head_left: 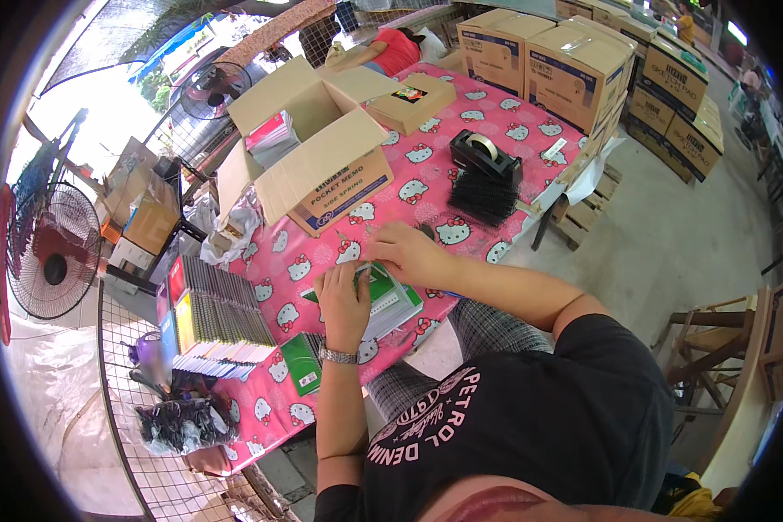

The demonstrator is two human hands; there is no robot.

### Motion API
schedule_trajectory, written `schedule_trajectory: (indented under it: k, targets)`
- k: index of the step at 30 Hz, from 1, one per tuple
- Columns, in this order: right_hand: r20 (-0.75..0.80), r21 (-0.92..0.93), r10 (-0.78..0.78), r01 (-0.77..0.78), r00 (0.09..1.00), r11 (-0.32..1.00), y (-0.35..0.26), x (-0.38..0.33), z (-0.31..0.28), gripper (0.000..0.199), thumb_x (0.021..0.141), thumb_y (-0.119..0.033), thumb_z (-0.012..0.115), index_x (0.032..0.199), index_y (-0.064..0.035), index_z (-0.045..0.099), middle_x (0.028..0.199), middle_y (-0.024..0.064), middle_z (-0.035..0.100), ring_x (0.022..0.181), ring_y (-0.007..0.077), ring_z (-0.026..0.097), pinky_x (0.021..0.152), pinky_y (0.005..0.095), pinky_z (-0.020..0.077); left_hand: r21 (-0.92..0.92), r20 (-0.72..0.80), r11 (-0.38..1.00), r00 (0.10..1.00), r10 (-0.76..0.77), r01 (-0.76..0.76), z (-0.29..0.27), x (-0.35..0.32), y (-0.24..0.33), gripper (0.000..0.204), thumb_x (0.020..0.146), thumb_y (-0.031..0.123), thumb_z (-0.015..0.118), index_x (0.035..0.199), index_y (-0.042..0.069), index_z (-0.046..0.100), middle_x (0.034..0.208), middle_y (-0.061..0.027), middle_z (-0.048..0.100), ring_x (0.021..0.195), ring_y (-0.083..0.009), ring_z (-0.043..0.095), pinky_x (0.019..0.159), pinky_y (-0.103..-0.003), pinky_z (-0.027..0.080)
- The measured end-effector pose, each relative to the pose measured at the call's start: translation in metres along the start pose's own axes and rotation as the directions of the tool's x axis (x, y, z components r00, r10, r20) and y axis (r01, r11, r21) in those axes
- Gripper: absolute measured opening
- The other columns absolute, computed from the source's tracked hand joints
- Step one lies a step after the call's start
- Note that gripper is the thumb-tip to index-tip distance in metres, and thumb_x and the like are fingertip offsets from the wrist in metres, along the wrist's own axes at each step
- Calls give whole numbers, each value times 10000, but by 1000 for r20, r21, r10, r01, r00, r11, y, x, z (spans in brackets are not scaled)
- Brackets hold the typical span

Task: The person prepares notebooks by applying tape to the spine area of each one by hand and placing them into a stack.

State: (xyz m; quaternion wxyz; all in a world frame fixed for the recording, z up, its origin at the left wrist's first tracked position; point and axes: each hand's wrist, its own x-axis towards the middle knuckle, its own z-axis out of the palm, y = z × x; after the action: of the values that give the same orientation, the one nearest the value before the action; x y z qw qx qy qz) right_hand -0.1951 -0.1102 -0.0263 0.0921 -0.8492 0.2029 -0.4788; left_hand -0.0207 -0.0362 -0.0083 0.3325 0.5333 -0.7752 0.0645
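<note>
A short stack of green-covered pocket notebooks [398, 306] stands in front of me at the table's near edge. My left hand [344, 296], with a metal-banded watch on its wrist, has its fingers closed over the stack's left edge. Reaching across from the right, my right hand [406, 254] bends its fingers onto the stack's far edge, close to the left fingertips. The hands partly cover the top notebook and what lies between the fingertips. Beside my left wrist, another green notebook [302, 363] lies on the table.
A pink patterned tablecloth [419, 190] covers the table. An open carton [339, 190] holds notebooks, with rows of spiral notebooks [222, 317] at left. A tape dispenser [485, 158] and black brush-like bundle [485, 197] sit at right. Stacked cartons [574, 65] stand behind; a fan [54, 265] is left.
</note>
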Motion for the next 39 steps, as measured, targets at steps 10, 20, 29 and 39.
schedule_trajectory:
  k: [10, 20, 29, 39]
  targets:
    - [-45, -107, -26, 21, 999, 994, -4, -4, 6, 282, 671, -23, 686, 936, -101, 627, 922, 37, 608, 920, 265, 573, 838, 414, 459, 5, -19, 1000, 1000, 6, -6, 0, -4, 0, 173, 862, 117, 638, 1023, 62, 605, 917, -91, 640, 886, -272, 578, 844, -394, 380]
    - [189, 278, 194, -242, 963, 930, -5, -2, -1, 174, 792, -162, 726, 904, -77, 623, 849, 67, 620, 822, 284, 593, 793, 398, 472, -16, 24, 1000, 1000, -15, 15, -2, -3, 0, 201, 836, 49, 623, 1035, 61, 596, 912, -93, 639, 891, -276, 582, 849, -400, 385]
    - [299, 122, 272, -320, 915, 940, -26, 0, -21, 321, 840, -174, 676, 1104, -49, 543, 930, 133, 622, 962, 385, 621, 730, 480, 509, -22, 50, 1000, 999, -2, 3, -5, -9, 1, 224, 841, 105, 648, 1055, 68, 594, 936, -87, 645, 895, -269, 587, 872, -399, 377]
    - [587, 157, 407, -592, 699, 790, -29, 33, -42, 316, 901, -225, 630, 1112, -28, 500, 835, 159, 636, 814, 354, 655, 677, 459, 525, 77, 137, 997, 990, 13, -24, -11, -1, 3, 238, 855, 156, 640, 1076, 87, 586, 940, -85, 647, 896, -276, 579, 897, -420, 367]
